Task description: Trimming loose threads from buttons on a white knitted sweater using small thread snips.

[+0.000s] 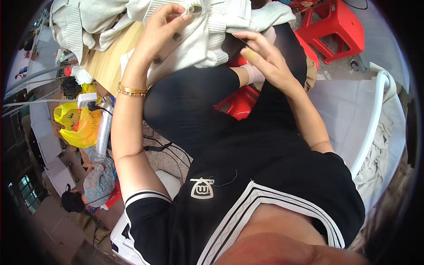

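**In a crowded workroom, two hands are working at a cream knitted garment**

At the left edge of the room, a yellow plastic bag [75,126] is sitting on the floor beside a clear wrapped roll [104,128], and another person with dark hair [73,201] is crouching lower down, well apart from the work. Moving right, the left hand [161,28], with gold bangles [131,91] circling its wrist, is reaching up and pinching a fold of the cream knitted garment [198,39] between thumb and fingertips, closed on the cloth near a small dark button. The garment is lying across the person's lap and black-clad knee, its bulk spilling onto the pale wooden tabletop [110,57] behind it. Just right of centre, the right hand [265,57] is hovering at the garment's edge, its thumb and fingers pressed together on something thin and dark, possibly a needle [244,42]; it is too small to tell for certain. Beneath the raised knee, a red plastic stool [240,104] is showing, and a second red stool [338,24] is standing farther right on the speckled floor. At the far right, a white plastic chair [375,119] is holding a heap of pale cloth [375,163].
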`<action>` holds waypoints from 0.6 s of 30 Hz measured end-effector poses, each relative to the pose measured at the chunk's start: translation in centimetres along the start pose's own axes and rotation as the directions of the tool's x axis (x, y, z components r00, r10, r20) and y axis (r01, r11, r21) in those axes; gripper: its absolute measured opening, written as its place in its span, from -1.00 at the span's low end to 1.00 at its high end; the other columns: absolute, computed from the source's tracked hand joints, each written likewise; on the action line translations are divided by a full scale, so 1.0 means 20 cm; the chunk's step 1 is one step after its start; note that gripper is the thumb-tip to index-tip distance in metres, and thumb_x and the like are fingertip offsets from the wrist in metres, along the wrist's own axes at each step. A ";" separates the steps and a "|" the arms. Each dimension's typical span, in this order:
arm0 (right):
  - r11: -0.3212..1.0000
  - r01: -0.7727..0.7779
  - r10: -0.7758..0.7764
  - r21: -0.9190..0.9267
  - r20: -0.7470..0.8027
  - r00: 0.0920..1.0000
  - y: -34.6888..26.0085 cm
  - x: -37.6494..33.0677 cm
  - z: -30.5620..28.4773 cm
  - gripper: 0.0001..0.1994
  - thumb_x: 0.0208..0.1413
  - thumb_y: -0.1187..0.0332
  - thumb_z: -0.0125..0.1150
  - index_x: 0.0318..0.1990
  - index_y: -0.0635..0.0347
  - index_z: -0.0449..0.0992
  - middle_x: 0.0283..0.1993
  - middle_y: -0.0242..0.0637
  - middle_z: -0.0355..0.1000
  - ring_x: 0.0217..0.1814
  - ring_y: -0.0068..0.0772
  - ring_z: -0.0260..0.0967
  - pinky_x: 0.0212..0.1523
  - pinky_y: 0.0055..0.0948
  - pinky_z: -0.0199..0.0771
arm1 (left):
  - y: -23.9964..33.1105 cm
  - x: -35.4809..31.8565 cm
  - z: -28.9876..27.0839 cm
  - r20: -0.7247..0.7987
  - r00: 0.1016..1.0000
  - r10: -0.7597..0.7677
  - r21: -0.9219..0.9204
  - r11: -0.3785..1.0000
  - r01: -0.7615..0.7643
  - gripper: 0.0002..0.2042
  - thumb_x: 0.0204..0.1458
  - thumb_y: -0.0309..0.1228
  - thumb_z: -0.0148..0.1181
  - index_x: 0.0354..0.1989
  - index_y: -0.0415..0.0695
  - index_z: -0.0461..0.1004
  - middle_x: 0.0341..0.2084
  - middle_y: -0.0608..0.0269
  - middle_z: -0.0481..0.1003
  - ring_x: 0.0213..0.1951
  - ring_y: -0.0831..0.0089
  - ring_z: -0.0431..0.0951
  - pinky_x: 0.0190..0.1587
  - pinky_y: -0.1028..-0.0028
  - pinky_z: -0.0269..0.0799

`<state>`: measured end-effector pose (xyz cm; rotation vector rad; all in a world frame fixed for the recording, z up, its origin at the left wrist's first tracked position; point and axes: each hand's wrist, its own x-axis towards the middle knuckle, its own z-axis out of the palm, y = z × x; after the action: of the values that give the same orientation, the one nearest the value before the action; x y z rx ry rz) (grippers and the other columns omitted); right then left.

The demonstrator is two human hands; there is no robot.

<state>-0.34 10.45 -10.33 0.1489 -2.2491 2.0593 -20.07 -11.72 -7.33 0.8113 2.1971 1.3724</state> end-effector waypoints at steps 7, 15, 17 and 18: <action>0.972 0.225 -0.230 -0.073 -0.073 0.970 -0.19 0.07 0.07 -0.66 0.36 0.30 0.05 0.18 0.28 0.33 -0.27 -0.42 0.34 -0.25 -0.65 0.26 -0.16 -0.61 0.30 | 0.17 -0.23 -0.05 -0.003 0.999 0.035 -0.375 0.926 -0.034 -0.85 0.22 -0.40 0.16 -0.12 -0.17 0.46 -0.40 0.52 0.43 -0.36 0.76 0.34 -0.26 0.68 0.25; 0.857 0.504 -0.503 -0.109 0.035 0.864 -0.44 0.07 0.18 -0.62 0.10 0.49 0.29 0.09 0.31 0.44 -0.12 -0.27 0.45 -0.22 -0.53 0.35 -0.17 -0.58 0.35 | 0.49 -0.69 -0.04 -0.149 0.987 0.059 -0.520 0.844 -0.129 -0.77 0.20 -0.49 0.13 -0.02 -0.32 0.41 -0.24 0.30 0.51 -0.20 0.62 0.48 -0.10 0.64 0.34; 0.813 0.555 -0.515 -0.174 0.229 0.826 -0.48 0.06 0.15 -0.58 0.28 0.27 0.08 0.12 0.47 0.31 0.00 -0.05 0.43 -0.25 -0.46 0.32 -0.20 -0.51 0.34 | 0.54 -0.82 -0.04 -0.106 0.989 0.101 -0.651 0.745 -0.146 -0.67 -0.04 -0.52 0.26 -0.08 -0.38 0.44 -0.20 0.16 0.53 -0.17 0.47 0.53 -0.05 0.53 0.41; 0.739 0.656 -0.623 -0.153 0.216 0.752 -0.45 0.08 0.16 -0.53 0.28 0.17 0.08 0.11 0.47 0.32 -0.05 -0.06 0.43 -0.29 -0.50 0.29 -0.29 -0.57 0.27 | 0.56 -0.88 -0.03 -0.101 0.994 -0.052 -0.567 0.824 -0.015 -0.54 -0.20 -0.23 0.30 -0.23 -0.40 0.45 -0.34 0.09 0.48 -0.29 0.39 0.50 -0.15 0.52 0.38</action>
<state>-0.70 6.47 -1.54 0.9515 -2.0568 1.4533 -4.62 -20.12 3.87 0.4909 1.6950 1.9612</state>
